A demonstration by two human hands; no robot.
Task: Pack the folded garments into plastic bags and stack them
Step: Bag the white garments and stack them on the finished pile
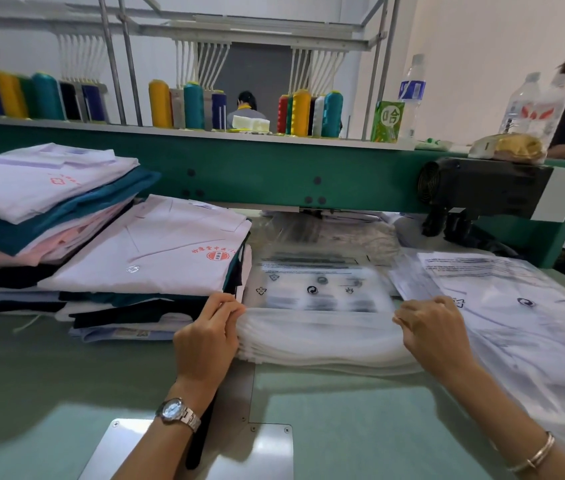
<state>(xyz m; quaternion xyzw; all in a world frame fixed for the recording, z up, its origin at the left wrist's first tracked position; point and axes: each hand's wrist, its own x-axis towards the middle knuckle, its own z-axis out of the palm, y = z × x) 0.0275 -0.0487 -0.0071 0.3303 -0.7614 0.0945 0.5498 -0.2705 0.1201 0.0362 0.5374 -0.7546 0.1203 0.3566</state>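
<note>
Though blurred, plastic bags between left hand and right hand

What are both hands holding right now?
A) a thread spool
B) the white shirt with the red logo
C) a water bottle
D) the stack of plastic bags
D: the left hand and right hand each pinch an end of the stack of plastic bags.

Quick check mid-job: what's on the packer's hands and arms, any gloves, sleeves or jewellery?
No gloves, and no sleeves in view. The left hand has a silver link-band wristwatch with a round pale dial at its wrist. The right hand has a thin gold-toned bangle at its wrist.
</note>
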